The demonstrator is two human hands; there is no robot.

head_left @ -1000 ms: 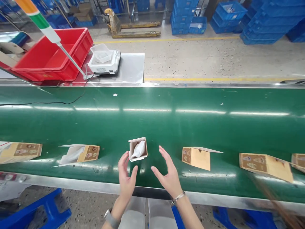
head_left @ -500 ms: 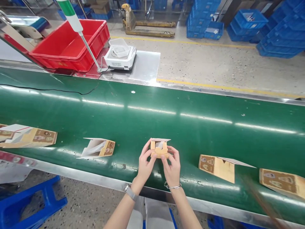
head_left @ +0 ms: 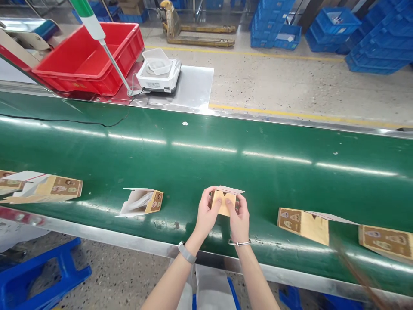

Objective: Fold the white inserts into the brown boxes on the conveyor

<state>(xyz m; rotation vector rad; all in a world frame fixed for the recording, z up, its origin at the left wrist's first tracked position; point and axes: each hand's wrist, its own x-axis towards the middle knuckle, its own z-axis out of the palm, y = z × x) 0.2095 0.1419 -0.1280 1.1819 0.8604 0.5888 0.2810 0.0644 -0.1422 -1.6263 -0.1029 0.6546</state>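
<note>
Between both hands is a small cardboard box (head_left: 223, 208), its tan panel facing me and a white flap standing out along its far edge. My left hand (head_left: 207, 211) grips the box's left side, thumb pressed on the tan panel. On the opposite side my right hand (head_left: 238, 214) holds it the same way, its thumb also on the panel. Beneath them runs the green conveyor belt (head_left: 193, 168). An open box (head_left: 157, 201) with whitish contents lies to the left. A brown-printed box (head_left: 311, 226) with its flap out lies to the right.
More boxes lie at the far left (head_left: 66, 187) and far right (head_left: 385, 242). Beyond the belt stand a red bin (head_left: 87, 79), a white scale (head_left: 158, 79) and a green-white lamp pole (head_left: 112, 60). A blue stool (head_left: 41, 271) is at lower left.
The held box's opening, with something whitish inside, is now covered by the tan panel under my thumbs. The boxes on the belt, and my hands, have shifted slightly right in view.
</note>
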